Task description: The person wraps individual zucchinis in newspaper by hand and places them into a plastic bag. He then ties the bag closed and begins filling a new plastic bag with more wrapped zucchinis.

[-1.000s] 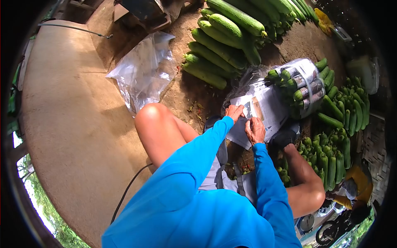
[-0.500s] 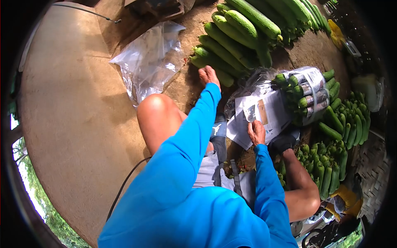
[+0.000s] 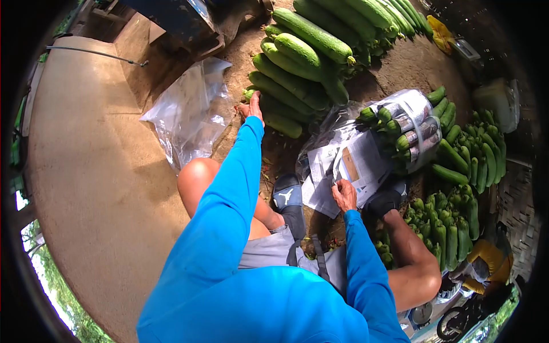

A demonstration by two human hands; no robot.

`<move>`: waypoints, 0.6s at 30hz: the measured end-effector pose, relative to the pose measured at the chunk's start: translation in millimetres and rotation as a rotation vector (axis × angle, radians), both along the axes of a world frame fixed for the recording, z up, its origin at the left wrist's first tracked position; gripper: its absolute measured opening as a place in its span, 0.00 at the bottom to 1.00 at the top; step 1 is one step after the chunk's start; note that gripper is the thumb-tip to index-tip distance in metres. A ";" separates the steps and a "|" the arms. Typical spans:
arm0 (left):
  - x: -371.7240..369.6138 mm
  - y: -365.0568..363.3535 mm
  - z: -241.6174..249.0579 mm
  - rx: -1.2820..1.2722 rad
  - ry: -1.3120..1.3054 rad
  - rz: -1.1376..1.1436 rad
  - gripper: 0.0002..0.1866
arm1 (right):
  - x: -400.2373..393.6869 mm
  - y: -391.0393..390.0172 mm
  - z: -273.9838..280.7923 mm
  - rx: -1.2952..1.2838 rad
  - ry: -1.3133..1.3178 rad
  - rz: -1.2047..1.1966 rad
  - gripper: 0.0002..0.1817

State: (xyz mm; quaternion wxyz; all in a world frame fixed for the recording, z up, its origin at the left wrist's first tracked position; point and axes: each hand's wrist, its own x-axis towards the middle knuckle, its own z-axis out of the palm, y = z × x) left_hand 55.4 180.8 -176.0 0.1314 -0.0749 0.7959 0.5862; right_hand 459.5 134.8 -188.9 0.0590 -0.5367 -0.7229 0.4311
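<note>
The left hand (image 3: 252, 108) has gone out further than half a second ago, arm at full stretch now, fingers reaching the end of the lowest cucumber (image 3: 273, 110) in the big pile (image 3: 303, 54); whether those fingers have closed on it cannot be told from here. The right hand (image 3: 344, 195) has stayed put, fingers curled together and pressing down on the stack of newspaper sheets (image 3: 349, 166), just as it did a moment back.

Right beside the right fingers sit the person's dark sandals (image 3: 286, 194), one either side of the paper. Just past the paper lies a finished bundle (image 3: 409, 127) of small cucumbers, wrapped in newspaper and bound with a band. To the right of those fingers, loose small cucumbers (image 3: 457, 228) lie in rows on the floor.

Left of the outstretched fingers lies a crumpled clear plastic bag (image 3: 191, 114), close by on the dirt floor.

The reached-for cucumber is long, pale green and lies flat at the bottom edge of the pile, its blunt end towards the hand.
</note>
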 end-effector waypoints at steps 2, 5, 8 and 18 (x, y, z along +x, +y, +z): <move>2.3 -3.6 -1.3 0.116 -0.005 0.070 0.27 | 0.1 0.7 -2.1 -0.021 -0.010 -0.024 0.12; -10.1 -10.2 4.4 -0.260 -0.022 -0.251 0.22 | -4.4 3.9 1.2 -0.044 -0.041 0.012 0.13; 10.6 9.1 10.7 0.002 0.418 -0.164 0.17 | -8.2 2.1 -1.0 -0.048 -0.021 -0.017 0.13; 104.5 97.1 143.6 0.090 -0.392 -0.773 0.36 | -8.6 -7.5 9.4 0.074 0.016 0.054 0.12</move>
